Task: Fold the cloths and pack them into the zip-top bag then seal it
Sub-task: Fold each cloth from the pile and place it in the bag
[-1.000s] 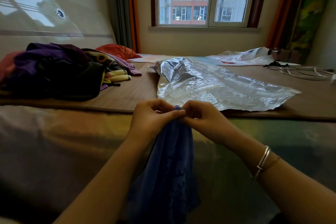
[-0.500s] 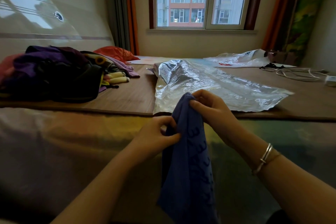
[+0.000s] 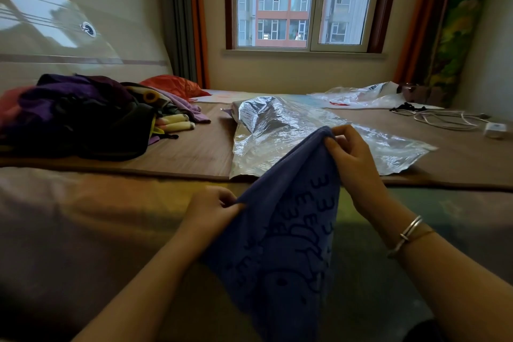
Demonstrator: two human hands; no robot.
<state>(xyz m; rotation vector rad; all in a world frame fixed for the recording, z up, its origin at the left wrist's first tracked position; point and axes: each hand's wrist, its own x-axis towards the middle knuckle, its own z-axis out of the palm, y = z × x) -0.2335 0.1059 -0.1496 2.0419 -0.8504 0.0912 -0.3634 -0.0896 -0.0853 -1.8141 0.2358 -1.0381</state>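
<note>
**Blue cloth held up by two pinched points over the bed edge**

The right hand point(image 3: 354, 166) is raised at about one o'clock from the frame's centre, its fingers curled and pinching the top corner of the blue cloth point(image 3: 283, 244). The left hand point(image 3: 213, 209) sits lower, near nine o'clock of the cloth, gripping the cloth's left edge between thumb and fingers. Between the two grips the upper edge slants up to the right, and the rest of the cloth hangs down toward six o'clock, showing a darker printed pattern. A bracelet point(image 3: 408, 233) circles the right wrist.

Beyond the hands, at twelve o'clock, the zip-top bag point(image 3: 291, 136) lies flat and crinkled on the brown mat point(image 3: 194, 153), its near edge reaching the mat's front border; the raised cloth corner overlaps it in view. At ten o'clock a pile of clothes point(image 3: 83, 114) rests on the mat. At two o'clock lie a white cable point(image 3: 444, 119) with a small white charger point(image 3: 495, 129), and farther back a crumpled clear plastic bag point(image 3: 358, 94). A window point(image 3: 302, 0) fills the far wall.
</note>
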